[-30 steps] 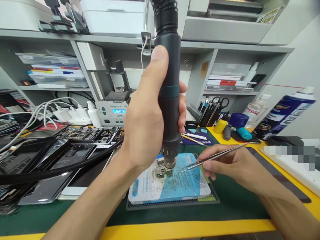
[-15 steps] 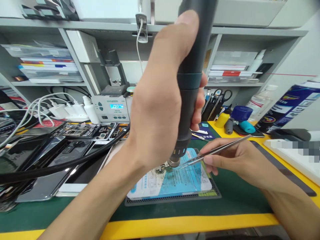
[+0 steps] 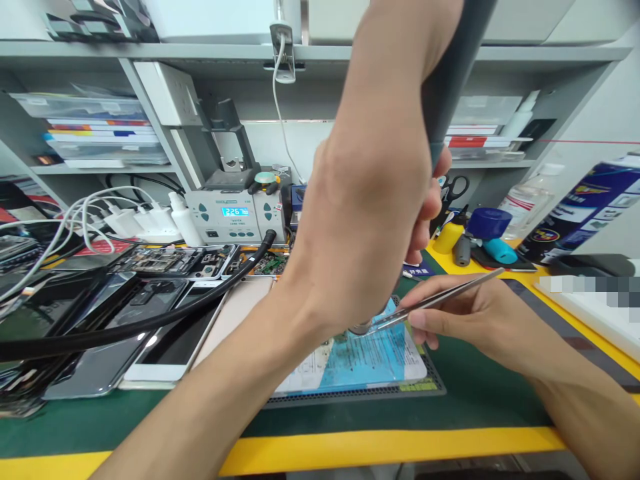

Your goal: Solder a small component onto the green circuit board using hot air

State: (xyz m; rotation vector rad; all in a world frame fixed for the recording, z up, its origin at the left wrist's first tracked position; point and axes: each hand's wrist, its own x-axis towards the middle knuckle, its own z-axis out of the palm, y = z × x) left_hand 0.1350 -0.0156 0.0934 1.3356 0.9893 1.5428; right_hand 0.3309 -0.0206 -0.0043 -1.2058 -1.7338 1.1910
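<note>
My left hand (image 3: 370, 200) is wrapped round the black handle of a hot air gun (image 3: 453, 73), which points down and leans to the right. Its metal nozzle (image 3: 359, 329) shows just below my wrist, close over a white and blue box (image 3: 350, 367). Between the fingers of my right hand (image 3: 460, 310) is a pair of metal tweezers (image 3: 440, 295). The tweezer tips reach left to the nozzle; whether they touch it I cannot tell. Most of the small circuit board on the box is hidden behind my left hand.
A hot air station (image 3: 235, 217) with a lit display stands behind, its black hose (image 3: 165, 328) crossing several phones (image 3: 170, 340) on the left. Bottles and a spray can (image 3: 575, 207) stand at right. A phone-like dark slab (image 3: 560, 327) lies beside my right wrist.
My left hand and the hot air gun have shifted right and tilted over, now covering the circuit board. The station's display reads higher. My right hand with the tweezers stays nearly still.
</note>
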